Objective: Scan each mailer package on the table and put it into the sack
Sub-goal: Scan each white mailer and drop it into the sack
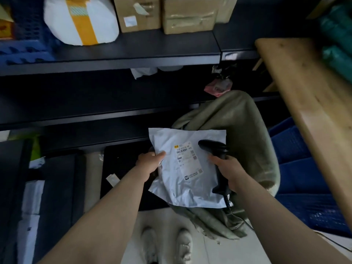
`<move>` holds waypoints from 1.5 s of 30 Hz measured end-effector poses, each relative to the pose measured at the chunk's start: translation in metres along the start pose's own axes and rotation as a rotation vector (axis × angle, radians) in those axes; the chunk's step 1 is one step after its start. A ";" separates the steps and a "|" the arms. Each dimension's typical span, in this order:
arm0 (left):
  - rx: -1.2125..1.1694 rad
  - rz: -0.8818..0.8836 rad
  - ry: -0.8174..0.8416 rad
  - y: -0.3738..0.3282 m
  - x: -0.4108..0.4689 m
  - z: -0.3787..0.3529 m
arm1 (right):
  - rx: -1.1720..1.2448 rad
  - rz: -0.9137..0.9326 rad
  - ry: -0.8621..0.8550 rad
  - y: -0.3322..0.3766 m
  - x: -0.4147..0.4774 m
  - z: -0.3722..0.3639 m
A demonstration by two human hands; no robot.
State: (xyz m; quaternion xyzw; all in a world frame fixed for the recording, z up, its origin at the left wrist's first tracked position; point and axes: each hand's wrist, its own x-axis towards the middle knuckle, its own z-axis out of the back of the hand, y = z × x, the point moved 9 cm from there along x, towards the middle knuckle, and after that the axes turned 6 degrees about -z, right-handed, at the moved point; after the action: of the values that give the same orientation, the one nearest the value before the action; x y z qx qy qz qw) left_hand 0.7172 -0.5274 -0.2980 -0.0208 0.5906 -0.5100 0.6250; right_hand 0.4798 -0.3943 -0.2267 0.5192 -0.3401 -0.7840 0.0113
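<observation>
Mailer package (182, 168) held label-up over the sack (238, 121), with the scanner (215, 147) at its right side.
I see the left hand (150, 162) pinching the mailer's left edge and the right hand (228, 172) wrapped round the black scanner's handle. The olive sack slumps on the floor just behind; the mailer hides its contents. Dark shelves (133, 52) bearing cardboard boxes (137, 12) stand ahead, and the wooden surface (304, 92) and blue crates (297, 168) are to the right.
</observation>
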 end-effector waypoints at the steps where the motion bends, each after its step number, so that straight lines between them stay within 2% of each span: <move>1: -0.018 0.005 0.018 0.005 0.008 -0.005 | -0.014 -0.003 -0.002 -0.005 0.011 -0.004; 9: -0.317 0.091 0.051 0.052 0.063 -0.043 | -0.061 -0.027 -0.041 -0.041 0.073 -0.020; 17: -0.371 0.021 -0.063 0.058 0.059 -0.032 | -0.018 -0.038 -0.068 -0.054 0.088 -0.022; 19: -0.345 -0.050 -0.164 0.048 0.048 -0.014 | 0.004 -0.041 -0.077 -0.054 0.087 -0.022; 22: -0.128 -0.156 -0.325 0.021 0.024 0.016 | 0.029 -0.038 -0.093 -0.045 0.086 -0.023; 26: 0.196 -0.122 -0.337 0.015 0.019 0.033 | 0.125 -0.022 -0.113 -0.030 0.097 -0.020; 29: 0.145 -0.156 -0.329 0.014 0.026 0.032 | 0.116 -0.025 -0.085 -0.028 0.110 -0.025; 33: -0.006 -0.148 -0.414 0.020 0.027 0.036 | 0.052 -0.044 -0.112 -0.042 0.121 -0.024; 37: -0.054 -0.146 -0.432 0.025 0.020 0.041 | 0.010 -0.060 -0.121 -0.055 0.127 -0.017; 45: 0.072 -0.125 -0.479 0.026 0.008 0.029 | -0.146 -0.061 -0.097 -0.064 0.145 -0.021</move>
State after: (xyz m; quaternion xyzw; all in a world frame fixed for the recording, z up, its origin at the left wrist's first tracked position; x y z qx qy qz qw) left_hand 0.7536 -0.5372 -0.3112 -0.1554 0.4044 -0.5489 0.7148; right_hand 0.4512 -0.4100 -0.3830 0.4886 -0.2660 -0.8309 0.0087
